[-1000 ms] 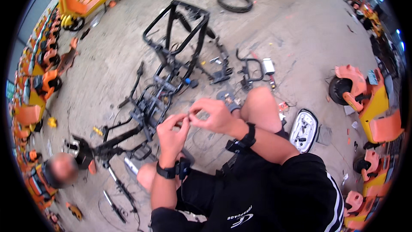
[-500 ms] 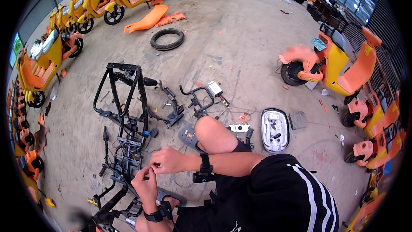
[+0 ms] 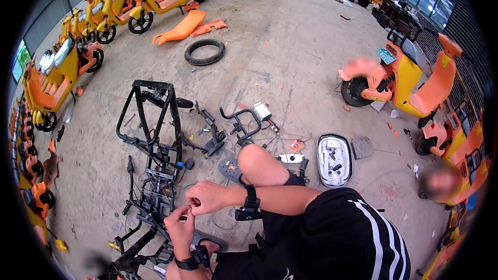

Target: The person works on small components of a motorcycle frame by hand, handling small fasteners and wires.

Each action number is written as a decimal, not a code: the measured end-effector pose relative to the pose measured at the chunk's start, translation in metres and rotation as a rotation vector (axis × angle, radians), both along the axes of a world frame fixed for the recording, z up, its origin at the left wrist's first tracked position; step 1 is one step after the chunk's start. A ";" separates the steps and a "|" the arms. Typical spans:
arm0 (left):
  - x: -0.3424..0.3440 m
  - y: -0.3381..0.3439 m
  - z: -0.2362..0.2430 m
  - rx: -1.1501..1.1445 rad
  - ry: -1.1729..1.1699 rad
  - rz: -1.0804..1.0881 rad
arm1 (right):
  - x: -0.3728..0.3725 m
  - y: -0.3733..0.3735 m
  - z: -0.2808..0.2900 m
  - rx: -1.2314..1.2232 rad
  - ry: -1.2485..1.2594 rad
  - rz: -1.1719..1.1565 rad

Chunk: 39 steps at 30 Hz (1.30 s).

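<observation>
My left hand (image 3: 179, 229) and my right hand (image 3: 208, 197) meet with their fingertips pinched together. Whatever sits between them, if anything, is too small to make out. Just left of the hands lies a bare black scooter frame (image 3: 154, 173), with brackets and cables along its middle. A small blue connector (image 3: 179, 165) shows on the frame's right side, close above the hands. Both wrists wear black straps with small devices.
Around me on the concrete lie a bent black tube bracket (image 3: 249, 138), a white box with wires (image 3: 262, 111) and a white-lined tray with small parts (image 3: 321, 168). Farther off are a tyre (image 3: 205, 52) and an orange panel (image 3: 181, 28). Yellow-orange scooters (image 3: 404, 78) stand along both sides.
The view has shifted slightly, so the scene sits a little lower. My hands stay together at the same spot beside the frame, with only a small change in the fingers.
</observation>
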State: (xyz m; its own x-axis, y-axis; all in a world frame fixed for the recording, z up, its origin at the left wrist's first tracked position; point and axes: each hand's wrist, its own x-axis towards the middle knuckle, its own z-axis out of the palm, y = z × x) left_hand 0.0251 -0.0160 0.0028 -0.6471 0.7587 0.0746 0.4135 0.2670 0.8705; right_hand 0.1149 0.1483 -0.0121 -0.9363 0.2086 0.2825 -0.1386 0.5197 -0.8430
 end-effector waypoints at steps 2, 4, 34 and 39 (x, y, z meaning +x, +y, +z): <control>-0.001 -0.001 0.003 -0.011 0.004 -0.028 | 0.001 0.000 0.000 -0.012 0.012 0.015; 0.000 -0.001 0.004 0.022 -0.004 -0.030 | 0.001 -0.001 0.001 -0.032 0.032 0.022; -0.004 -0.017 0.004 -0.036 0.200 -0.129 | -0.005 -0.006 -0.008 0.008 -0.020 0.171; -0.005 -0.008 0.009 0.070 -0.041 -0.098 | 0.000 0.003 -0.002 -0.157 0.018 0.132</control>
State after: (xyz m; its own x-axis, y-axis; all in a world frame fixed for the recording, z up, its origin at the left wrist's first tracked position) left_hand 0.0203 -0.0236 0.0122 -0.5733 0.8126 0.1044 0.3982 0.1650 0.9024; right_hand 0.1154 0.1508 -0.0145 -0.9536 0.1274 0.2727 -0.2122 0.3581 -0.9092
